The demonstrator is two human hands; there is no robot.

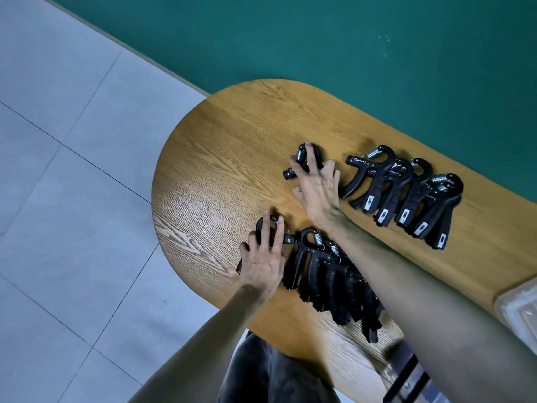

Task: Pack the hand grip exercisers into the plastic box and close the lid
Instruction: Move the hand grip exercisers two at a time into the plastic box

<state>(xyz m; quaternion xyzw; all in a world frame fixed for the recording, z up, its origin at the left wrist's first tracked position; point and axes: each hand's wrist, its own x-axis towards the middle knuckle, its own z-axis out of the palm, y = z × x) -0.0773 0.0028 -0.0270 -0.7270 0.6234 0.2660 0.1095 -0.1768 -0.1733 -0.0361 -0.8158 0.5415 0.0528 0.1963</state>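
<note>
Black hand grip exercisers with steel springs lie in two rows on the wooden table (220, 158). The far row (406, 196) holds several overlapping ones with white labels. The near row (328, 283) runs under my right forearm. My right hand (316, 187) is laid over a single exerciser (302, 158) left of the far row, fingers curled on it. My left hand (266, 260) rests on the leftmost exerciser (263, 225) of the near row, fingers spread over it. A corner of the clear plastic box (520, 309) shows at the right edge.
The table's rounded end lies to the left, with grey floor tiles (58, 199) beyond it. A green wall (348, 39) runs behind the table. A dark stool or frame (406, 373) sits at the lower right, near my dark trousers.
</note>
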